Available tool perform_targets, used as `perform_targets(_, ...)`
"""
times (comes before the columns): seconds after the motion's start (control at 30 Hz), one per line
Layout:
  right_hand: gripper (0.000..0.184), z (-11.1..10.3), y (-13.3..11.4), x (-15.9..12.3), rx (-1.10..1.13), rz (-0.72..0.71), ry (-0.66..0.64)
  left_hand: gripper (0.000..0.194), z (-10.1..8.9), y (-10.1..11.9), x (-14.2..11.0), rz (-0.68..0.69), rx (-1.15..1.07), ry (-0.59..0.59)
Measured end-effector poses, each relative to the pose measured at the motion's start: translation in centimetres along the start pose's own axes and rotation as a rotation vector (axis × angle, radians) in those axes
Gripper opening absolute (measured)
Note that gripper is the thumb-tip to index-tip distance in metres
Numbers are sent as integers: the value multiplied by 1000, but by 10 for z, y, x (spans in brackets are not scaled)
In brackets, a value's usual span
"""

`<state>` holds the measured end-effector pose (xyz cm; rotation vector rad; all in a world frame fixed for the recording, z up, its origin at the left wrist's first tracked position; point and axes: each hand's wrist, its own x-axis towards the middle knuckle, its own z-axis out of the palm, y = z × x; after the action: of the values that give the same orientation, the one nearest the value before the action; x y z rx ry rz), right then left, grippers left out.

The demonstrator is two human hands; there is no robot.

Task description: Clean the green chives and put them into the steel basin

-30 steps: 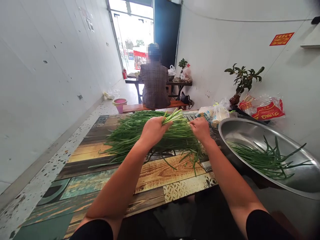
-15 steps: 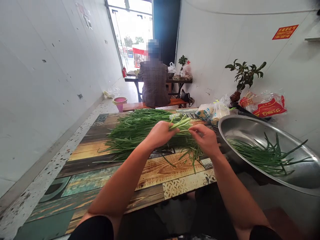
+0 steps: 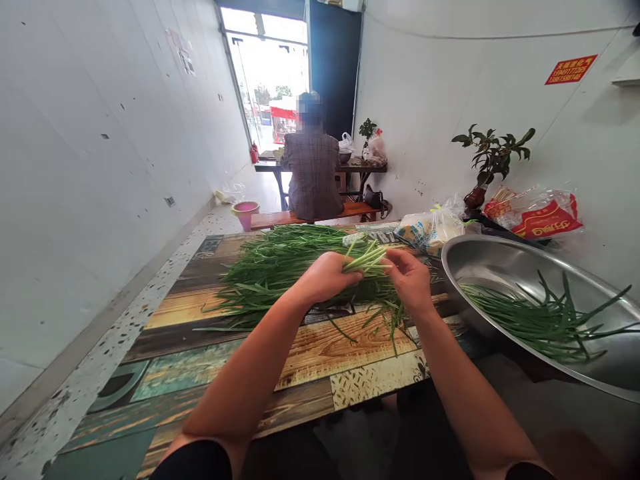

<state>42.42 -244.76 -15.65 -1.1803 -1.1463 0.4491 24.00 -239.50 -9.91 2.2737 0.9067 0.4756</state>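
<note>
A big heap of green chives lies across the patterned wooden table. My left hand is closed round a small bunch of chives, pale stem ends pointing right. My right hand pinches at those stem ends with its fingertips, just right of the left hand. Both hands hover over the right part of the heap.
A wide steel basin holding several chives sits at the right. Behind it are plastic food bags, a red packet and a potted plant. A person sits on a bench at a far table. A pink bucket stands on the floor.
My hands have come back from the far part of the heap toward me with the small bunch. The right hand went from resting on the pile to pinching the stem ends.
</note>
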Motion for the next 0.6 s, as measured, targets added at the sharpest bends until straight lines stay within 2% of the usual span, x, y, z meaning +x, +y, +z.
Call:
perform_targets(0.1, 54, 11, -4, -6, 233, 140, -47, 24, 1, 1, 0, 8, -4, 74)
perform_targets(0.17, 51, 18, -7, -13, 292, 265, -182, 24, 3, 2, 1, 17, 4, 121)
perform_targets(0.23, 40, 23, -8, -20, 248, 333, -289, 25, 4, 3, 1, 24, 7, 131)
perform_targets(0.3, 33, 24, -8, -23, 162, 334, -285, 24, 4, 5, 0, 10, 17, 134)
perform_targets(0.4, 33, 21, -10, -22, 106, 309, -195, 24, 4, 6, -1, -10, 41, 144)
perform_targets(0.6, 30, 21, -15, -22, 142, 302, -308, 24, 7, 6, 0, -14, 31, 125)
